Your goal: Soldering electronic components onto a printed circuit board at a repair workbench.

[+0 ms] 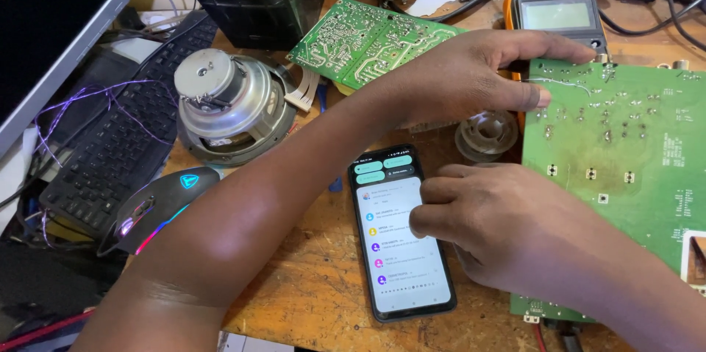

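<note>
My left hand (471, 76) reaches across the bench and grips the left edge of a large green circuit board (625, 146), thumb on its solder side and fingers over its top edge. My right hand (489, 223) rests partly on that board's lower left part, fingers curled, with a fingertip touching the lit screen of a black smartphone (401, 230). The phone lies flat on the wooden bench and shows a list. A solder spool (485, 133) sits between the two hands.
A second green circuit board (364, 39) leans behind my left arm. An orange multimeter (555, 10) is at the back, a loudspeaker driver (232, 105) to the left, with a lit mouse (158, 208), a black keyboard (121, 135) and a monitor (44, 36).
</note>
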